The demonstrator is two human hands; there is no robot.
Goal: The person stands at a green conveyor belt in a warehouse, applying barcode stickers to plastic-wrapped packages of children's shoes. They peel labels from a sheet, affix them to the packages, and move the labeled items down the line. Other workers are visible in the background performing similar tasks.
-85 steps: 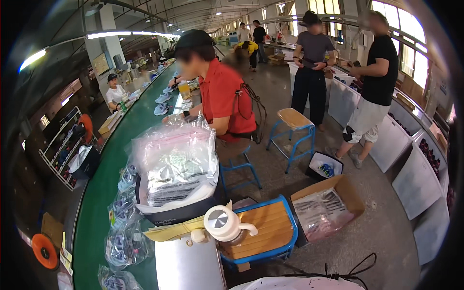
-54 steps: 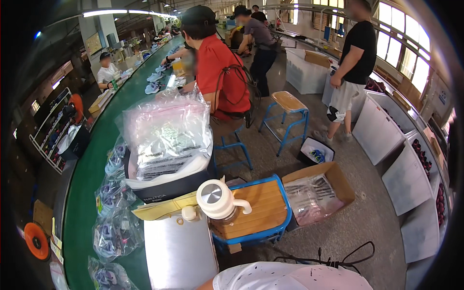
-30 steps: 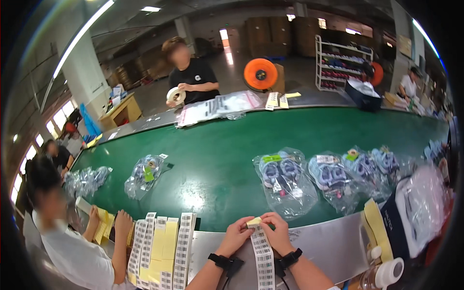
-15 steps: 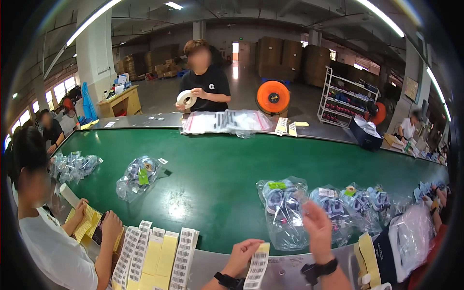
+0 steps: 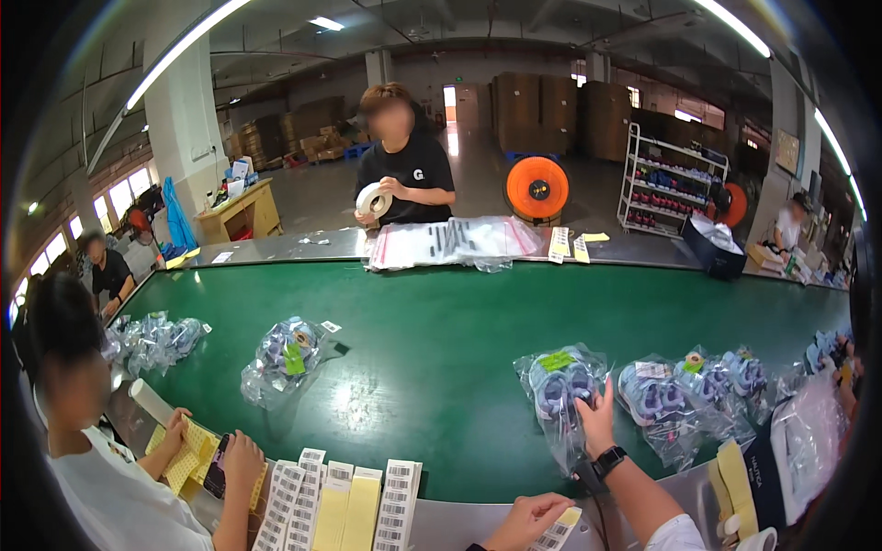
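My left hand [image 5: 530, 520] is at the lower edge of the view, its fingers closed on a strip of barcode labels [image 5: 558, 533] with yellow backing. Farther forward, my right hand [image 5: 597, 419] grips the right side of a clear plastic bag of shoes [image 5: 560, 390]. A pair of light blue and purple shoes shows through the plastic, with a bright green tag on top. The bag lies on the green work surface [image 5: 413, 367]. A dark watch sits on my right wrist. Beside that bag, to the right, are several more bagged shoes [image 5: 654, 390].
Barcode label sheets [image 5: 397, 505] lie at the near edge. On the left, a co-worker [image 5: 101, 477] holds yellow label sheets. Across the surface, another person holds a white tape roll [image 5: 375, 202] behind stacked plastic bags [image 5: 450, 242]. A bagged pair [image 5: 289, 358] lies left of centre.
My right hand has come down and forward onto the bag of shoes. My left hand, still with the label strip, is lower in the view. The whole view has shifted slightly.
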